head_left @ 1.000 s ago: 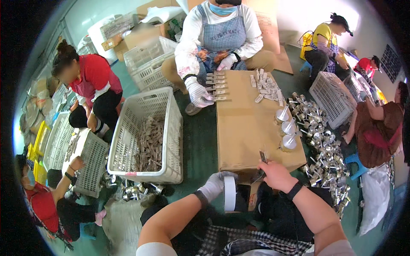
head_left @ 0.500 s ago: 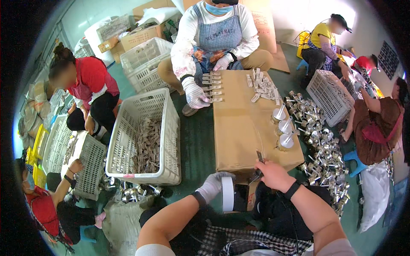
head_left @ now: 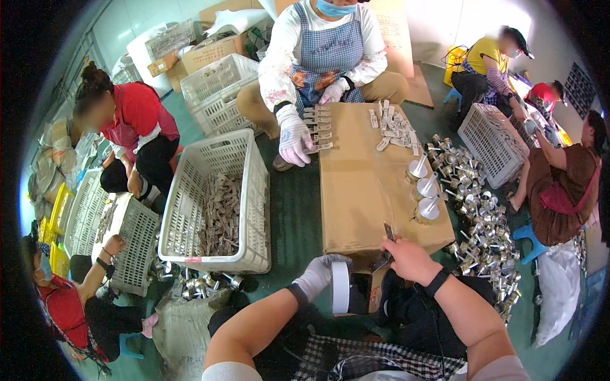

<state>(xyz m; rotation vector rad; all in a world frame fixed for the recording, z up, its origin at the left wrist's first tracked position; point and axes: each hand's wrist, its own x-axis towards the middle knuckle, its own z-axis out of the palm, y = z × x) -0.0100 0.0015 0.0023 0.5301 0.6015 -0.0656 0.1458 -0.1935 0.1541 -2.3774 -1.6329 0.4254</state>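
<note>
My left hand (head_left: 323,274), in a white glove, grips a white roll of tape (head_left: 341,287) standing on edge at the near side of a brown cardboard box (head_left: 368,184). My right hand (head_left: 412,259), bare with a black wristband, pinches a small dark blade-like tool (head_left: 387,232) at the box's near edge. Three shiny metal cups (head_left: 424,188) stand in a row on the box's right side.
A white plastic crate (head_left: 216,203) of small flat parts sits left of the box. A heap of shiny metal parts (head_left: 483,222) lies on the right. A person in a checked apron (head_left: 324,51) sorts small pieces at the far side. Other people crouch around with more crates.
The view has tipped down slightly, so everything sits lower in the picture. My hands stay at the box's near edge with the tape roll and tool. The gloved hand of the person opposite shifted a little.
</note>
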